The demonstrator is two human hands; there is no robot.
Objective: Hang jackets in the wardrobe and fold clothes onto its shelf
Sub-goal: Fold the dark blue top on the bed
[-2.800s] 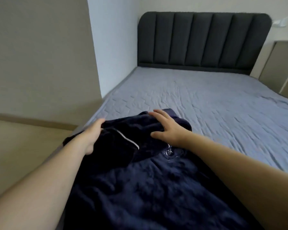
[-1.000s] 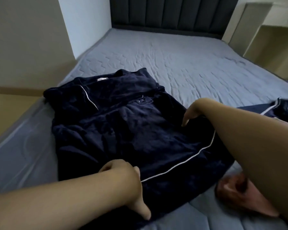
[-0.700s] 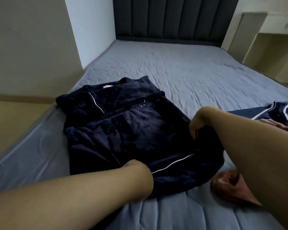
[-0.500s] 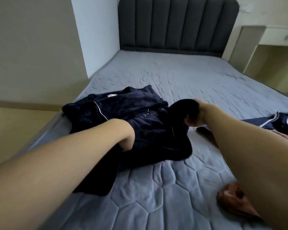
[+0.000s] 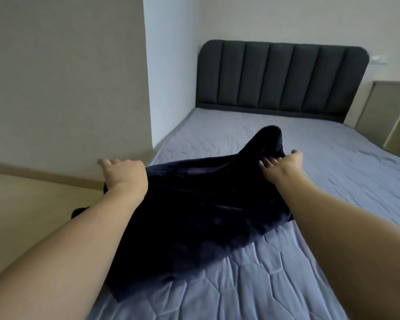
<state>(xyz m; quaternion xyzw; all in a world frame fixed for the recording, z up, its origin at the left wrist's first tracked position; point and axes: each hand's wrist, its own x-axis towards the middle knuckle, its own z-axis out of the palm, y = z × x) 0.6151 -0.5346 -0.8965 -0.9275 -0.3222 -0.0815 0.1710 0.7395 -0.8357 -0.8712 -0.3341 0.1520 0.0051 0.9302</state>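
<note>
Since half a second ago both arms have swung forward and the dark garment's near part has been thrown over its far part, so the white piping and button that showed then are now covered.

At the garment's far left corner, the left hand [image 5: 123, 173] lies with its fingers stretched out and blurred, reaching past the fabric's edge toward the wall; whether any of it is caught under the palm cannot be told. On the far right edge, the right hand [image 5: 283, 163] has its fingers spread and extended, tips touching a raised fold of cloth that peaks just beyond them. Neither hand plainly grips anything.

Between the two forearms the navy blue plush garment [image 5: 194, 209] is spread in a doubled layer across the left side of the bed, its left edge hanging slightly over the side. It rests on the grey-blue quilted mattress cover [image 5: 310, 262], stitched in a hexagon pattern. Beyond stands the dark grey padded headboard [image 5: 282, 77] with vertical channels. A beige panel [image 5: 67, 88] rises at left, and a beige bedside cabinet [image 5: 388, 107] sits at the far right.
</note>
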